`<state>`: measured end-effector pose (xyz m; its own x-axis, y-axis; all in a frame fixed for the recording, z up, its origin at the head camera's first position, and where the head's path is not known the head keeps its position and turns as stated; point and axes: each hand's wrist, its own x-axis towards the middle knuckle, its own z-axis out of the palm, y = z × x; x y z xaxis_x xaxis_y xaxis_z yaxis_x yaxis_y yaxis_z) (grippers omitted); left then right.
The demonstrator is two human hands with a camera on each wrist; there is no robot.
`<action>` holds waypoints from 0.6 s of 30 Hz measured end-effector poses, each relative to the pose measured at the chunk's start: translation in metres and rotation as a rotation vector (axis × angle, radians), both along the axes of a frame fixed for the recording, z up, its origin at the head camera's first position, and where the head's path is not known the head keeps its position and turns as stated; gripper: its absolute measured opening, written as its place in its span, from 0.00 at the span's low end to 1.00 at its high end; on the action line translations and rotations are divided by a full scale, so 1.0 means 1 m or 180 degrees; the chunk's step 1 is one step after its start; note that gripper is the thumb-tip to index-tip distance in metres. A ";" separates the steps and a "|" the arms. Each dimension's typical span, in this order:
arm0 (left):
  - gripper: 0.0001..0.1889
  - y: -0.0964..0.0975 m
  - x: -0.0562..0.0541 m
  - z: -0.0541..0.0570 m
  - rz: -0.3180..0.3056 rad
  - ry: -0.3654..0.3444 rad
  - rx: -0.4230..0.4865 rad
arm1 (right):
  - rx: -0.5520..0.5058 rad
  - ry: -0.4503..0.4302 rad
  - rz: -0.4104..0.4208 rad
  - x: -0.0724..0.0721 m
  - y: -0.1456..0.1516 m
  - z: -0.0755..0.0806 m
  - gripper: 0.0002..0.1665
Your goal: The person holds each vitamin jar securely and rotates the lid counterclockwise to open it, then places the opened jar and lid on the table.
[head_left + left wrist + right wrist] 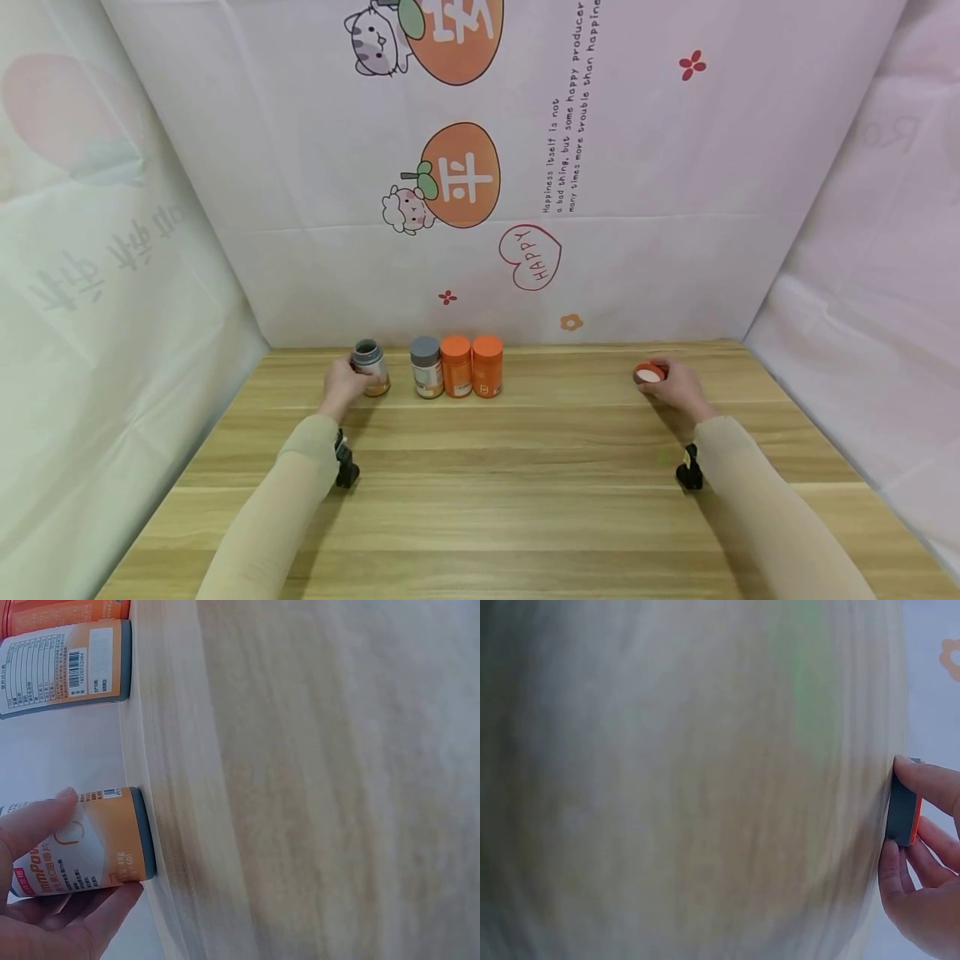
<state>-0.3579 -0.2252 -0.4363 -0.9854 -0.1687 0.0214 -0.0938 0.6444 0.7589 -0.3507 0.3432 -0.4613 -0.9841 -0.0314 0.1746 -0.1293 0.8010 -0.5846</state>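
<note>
Left hand (345, 388) grip around uncapped jar (374, 377), upright on tabletop (480, 500), left side. Right hand (679, 390) grip pinching gray-and-orange lid (647, 375), well apart, right side. Three capped jars (457, 368) between.

The head view looks forward and down, from farthest off, across the table (480, 483) to the cloth (637, 167); both wrist views sit close, turned sideways opposite ways; head and left wrist share left hand (347, 386) and jars (427, 375), head and right wrist share right hand (681, 388) and lid (647, 377)
</note>
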 end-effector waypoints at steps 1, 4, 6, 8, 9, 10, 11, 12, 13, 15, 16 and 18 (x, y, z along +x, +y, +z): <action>0.33 0.000 0.000 0.000 -0.0006 0.0005 -0.0024 | 0.0004 -0.0015 0.0005 0.000 0.000 0.000 0.37; 0.32 -0.001 -0.001 0.000 -0.0018 0.0028 -0.0074 | -0.0010 -0.0058 0.0008 0.000 0.001 0.000 0.37; 0.31 -0.001 -0.001 -0.001 -0.0033 0.0031 -0.0078 | -0.0008 -0.0073 0.0011 0.001 0.000 0.000 0.37; 0.32 -0.001 -0.001 -0.001 -0.0041 0.0032 -0.0048 | -0.0007 -0.0083 0.0012 0.000 0.001 0.000 0.38; 0.32 -0.001 -0.001 -0.001 -0.0041 0.0033 -0.0030 | -0.0001 -0.0087 0.0010 0.000 0.001 0.000 0.38; 0.31 -0.001 -0.001 -0.001 -0.0045 0.0034 -0.0014 | 0.0007 -0.0094 0.0011 0.000 0.001 0.000 0.38; 0.31 -0.001 -0.001 -0.001 -0.0048 0.0037 0.0000 | 0.0016 -0.0101 0.0013 0.000 0.001 0.000 0.38; 0.31 -0.001 -0.001 -0.001 -0.0050 0.0041 0.0015 | 0.0025 -0.0107 0.0014 0.000 0.002 0.000 0.38; 0.31 -0.001 -0.001 -0.001 -0.0051 0.0045 0.0016 | 0.0027 -0.0114 0.0016 0.000 0.002 0.000 0.38; 0.30 -0.001 -0.001 -0.001 -0.0054 0.0054 0.0015 | 0.0021 -0.0115 0.0006 0.001 0.002 0.000 0.38; 0.30 -0.001 -0.001 -0.001 -0.0056 0.0055 0.0013 | 0.0004 -0.0110 0.0006 0.001 0.002 0.001 0.38; 0.30 -0.001 0.000 -0.001 -0.0065 0.0050 0.0022 | -0.0009 -0.0069 0.0012 0.002 0.002 0.001 0.38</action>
<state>-0.3583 -0.2265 -0.4377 -0.9882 -0.1488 0.0358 -0.0688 0.6407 0.7647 -0.3492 0.3453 -0.4604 -0.9876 -0.0346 0.1533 -0.1195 0.7989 -0.5895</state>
